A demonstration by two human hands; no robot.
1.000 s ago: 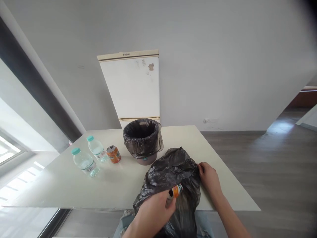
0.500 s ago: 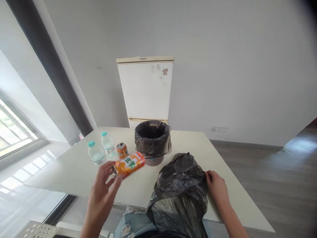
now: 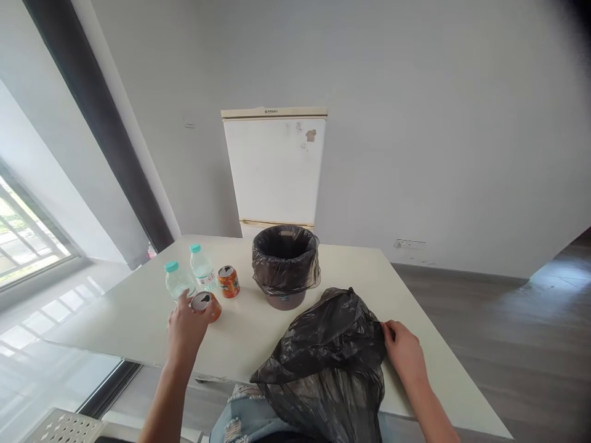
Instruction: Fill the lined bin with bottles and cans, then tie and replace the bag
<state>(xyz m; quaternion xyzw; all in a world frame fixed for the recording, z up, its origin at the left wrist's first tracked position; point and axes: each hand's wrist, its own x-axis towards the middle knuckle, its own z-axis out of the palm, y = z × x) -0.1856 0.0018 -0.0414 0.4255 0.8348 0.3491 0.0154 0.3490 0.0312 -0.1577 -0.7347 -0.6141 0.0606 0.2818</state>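
My left hand (image 3: 187, 326) is wrapped round an orange soda can (image 3: 214, 309), which is upright at the table with its opened top facing up. Just behind it stand a second orange can (image 3: 229, 282) and two clear bottles with teal caps, the nearer bottle (image 3: 178, 280) partly covered by my fingers and the farther bottle (image 3: 202, 269) beside the second can. On the right, my right hand (image 3: 404, 347) pinches the edge of a crumpled black plastic bag (image 3: 332, 338). The bag lies on the table and hangs over its front edge onto my lap.
A small bin (image 3: 285, 300) lined with a black bag stands at the table's back middle. The pale table (image 3: 249, 344) ends in front at my lap. Behind it are a white fridge (image 3: 274, 166) and a grey wall. A perforated light seat (image 3: 64, 427) shows at lower left.
My left hand has moved left and down, turning the can from tilted in the air to upright by the bottles. The bag's left part has spread leftward; my right hand keeps its hold.
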